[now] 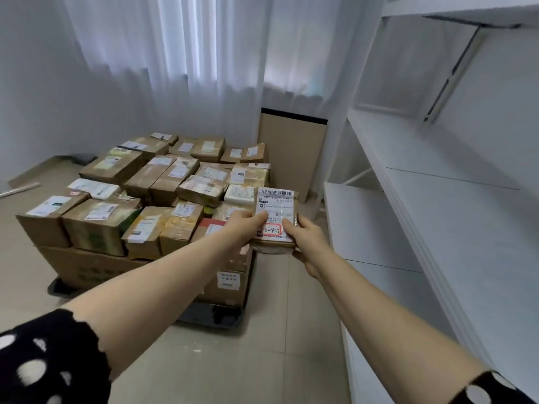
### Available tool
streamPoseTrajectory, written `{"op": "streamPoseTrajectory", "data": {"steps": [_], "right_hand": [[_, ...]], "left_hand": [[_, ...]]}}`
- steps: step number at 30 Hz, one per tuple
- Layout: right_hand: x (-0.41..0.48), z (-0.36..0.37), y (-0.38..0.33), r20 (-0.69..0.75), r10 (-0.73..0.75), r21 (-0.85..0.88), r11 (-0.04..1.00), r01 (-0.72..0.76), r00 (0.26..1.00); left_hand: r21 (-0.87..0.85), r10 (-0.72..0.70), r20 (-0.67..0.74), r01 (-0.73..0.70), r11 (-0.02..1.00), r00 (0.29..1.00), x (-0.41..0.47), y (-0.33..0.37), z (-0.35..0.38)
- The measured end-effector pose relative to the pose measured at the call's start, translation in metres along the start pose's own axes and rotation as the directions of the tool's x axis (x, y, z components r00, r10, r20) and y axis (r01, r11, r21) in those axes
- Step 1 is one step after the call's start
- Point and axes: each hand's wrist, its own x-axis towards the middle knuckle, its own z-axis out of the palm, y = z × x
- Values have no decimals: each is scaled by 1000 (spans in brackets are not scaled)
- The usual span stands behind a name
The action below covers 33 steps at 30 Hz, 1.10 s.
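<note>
Small parcel (275,205) held mid-air, betw. cart stack (145,199) on left & white shelves (423,217) on right. Left hand (243,227) & right hand (307,239) both grip its near end, thumbs on label. Hold label up, read the 3-4-3 mark, then shelve it flat.

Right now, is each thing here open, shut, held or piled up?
Small brown cardboard parcel with white label: shut, held up by both hands.
Left hand: grips the parcel's left edge.
Right hand: grips the parcel's right edge from below.
Brown cardboard boxes: taped shut, piled on the cart.
Black flat cart: loaded, standing on the floor.
White sheer curtains: drawn shut.
</note>
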Motion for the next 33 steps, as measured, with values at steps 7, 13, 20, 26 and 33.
{"op": "streamPoseTrajectory", "data": {"steps": [7, 13, 20, 26, 33], "right_hand": [[163, -5, -18, -62, 15, 6, 1000, -14, 998], [299, -10, -45, -38, 63, -30, 997, -64, 997], [440, -18, -81, 62, 103, -98, 990, -97, 993], [583, -22, -95, 182, 130, -209, 974, -90, 975], [717, -12, -105, 338, 210, -185, 971, -154, 918]], "left_hand": [[-56, 8, -34, -10, 998, 999, 153, 32, 9], [-71, -48, -59, 44, 996, 997, 283, 69, 13], [-83, -102, -166, 89, 993, 981, 413, 113, 17], [-184, -187, -282, 139, 973, 941, 530, 123, 26], [-343, -326, -421, 184, 921, 846, 650, 139, 29]]}}
